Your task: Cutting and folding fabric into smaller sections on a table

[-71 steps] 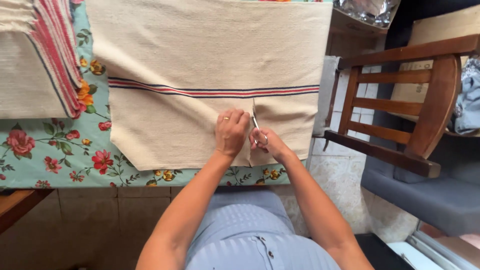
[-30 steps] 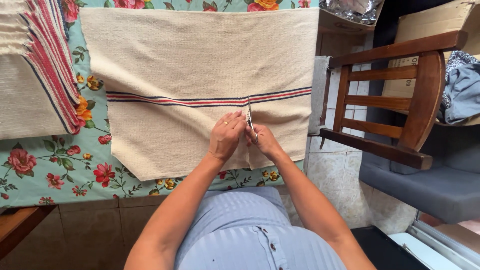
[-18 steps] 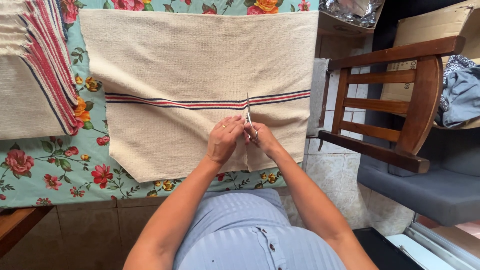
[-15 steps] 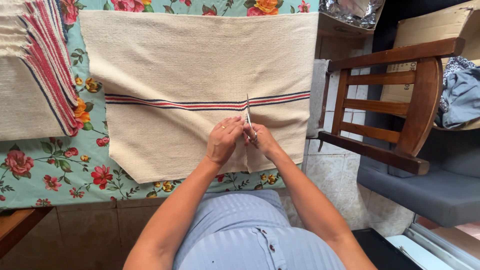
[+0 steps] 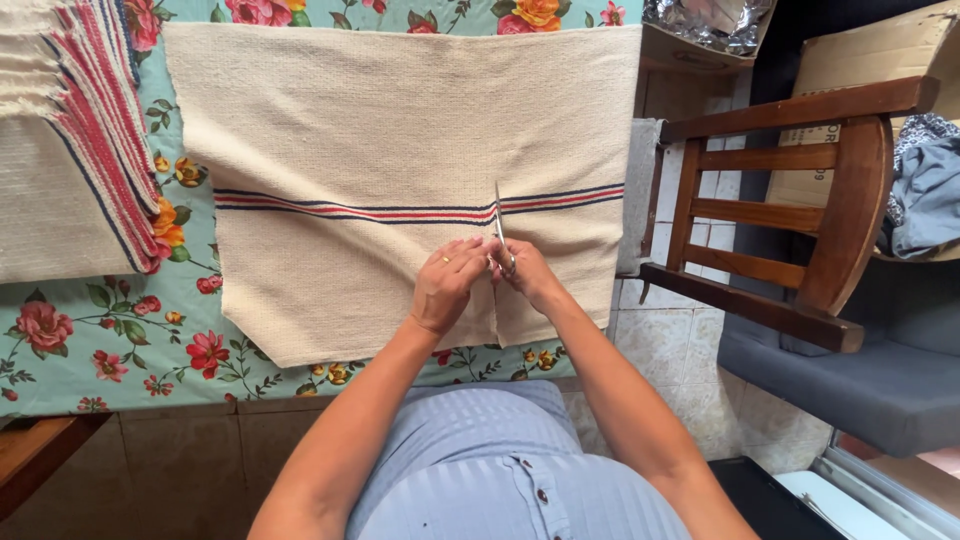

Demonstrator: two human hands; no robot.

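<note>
Looking straight down, the nearest thing is the person's own pale blue striped buttoned top, with both bare forearms running up from it toward the table.

Next out, the left hand lies palm down on the cream woven cloth, fingers lightly curled and pinning the fabric just left of the cut; a ring shows on one finger. The right hand sits touching it at about 3 o'clock, closed around the handles of a pair of scissors. How far the blades are spread I can't tell, they're too thin from this angle, but they point to 12 o'clock and the tips sit right on the red and navy stripe band that crosses the cloth. A cut slit runs from the cloth's near edge up to the hands.

That cloth is spread flat on a teal floral tablecloth, and its near edge stops short of the table edge.

Over at 9 to 10 o'clock from the hands there's a stack of folded cloths in the same cream, red and navy edges fanned out, well apart from the hands.

At 3 o'clock, off the table, a wooden chair stands on the tiled floor. Far off at 1 o'clock, a cardboard box with crumpled foil.
</note>
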